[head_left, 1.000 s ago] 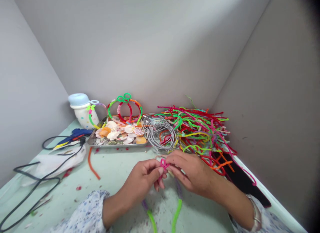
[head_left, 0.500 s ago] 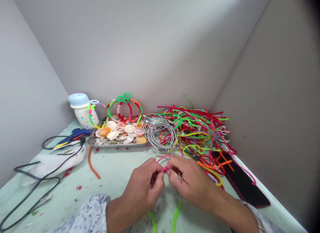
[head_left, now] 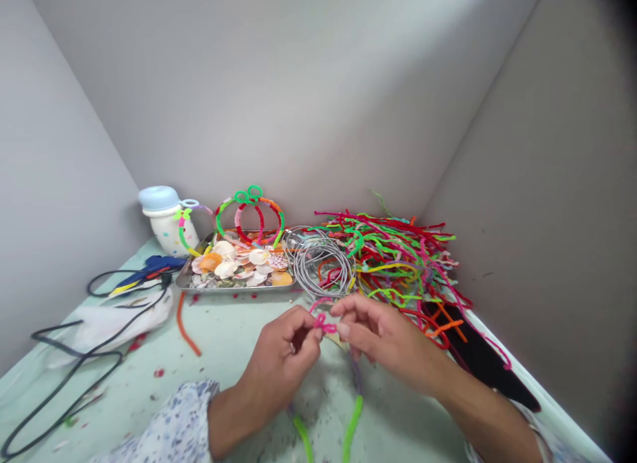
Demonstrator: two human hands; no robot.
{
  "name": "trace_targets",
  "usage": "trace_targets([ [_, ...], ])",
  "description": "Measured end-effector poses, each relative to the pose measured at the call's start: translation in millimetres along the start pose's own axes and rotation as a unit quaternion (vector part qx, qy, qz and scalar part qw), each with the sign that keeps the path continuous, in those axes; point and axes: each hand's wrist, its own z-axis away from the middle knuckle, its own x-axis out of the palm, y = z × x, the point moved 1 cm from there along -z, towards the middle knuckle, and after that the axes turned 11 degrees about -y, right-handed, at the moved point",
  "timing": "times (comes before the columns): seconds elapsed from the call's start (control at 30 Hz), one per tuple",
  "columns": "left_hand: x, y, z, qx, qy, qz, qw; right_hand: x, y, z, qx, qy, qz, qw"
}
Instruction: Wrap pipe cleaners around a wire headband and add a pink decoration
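Between the thumb and index finger of my left hand (head_left: 286,353) is a small looped bow of pink pipe cleaner (head_left: 326,326). My right hand (head_left: 381,337) is just right of it, thumb and fingers apart, the thumb tip beside the bow's right end; whether they touch I cannot tell. Below the hands run two strands of a pipe cleaner hoop (head_left: 352,423), bright green at the bottom and purple higher up. A pink strand arches behind the bow. My hands hide much of the hoop's sides.
A metal tray (head_left: 233,289) of shells holds colourful pipe cleaner rings (head_left: 269,201). Beside it lie a grey wire coil (head_left: 318,264) and a heap of pipe cleaners (head_left: 398,251). At left are a white bottle (head_left: 169,227), a blue glue gun (head_left: 154,267), its black cord and a plastic bag (head_left: 119,327).
My right fingers have come off the pink pipe cleaner and spread apart, moving slightly right. The pink loops now show between the hands. My left hand keeps its pinch, shifted slightly left.
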Motion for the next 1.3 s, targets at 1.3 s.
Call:
trace_targets([
  [1.3, 4.6, -2.1, -7.7, -0.087, -0.107, 0.25, 0.958, 7.0, 8.1, -8.3, 0.03, 0.044, -0.036, 0.998],
])
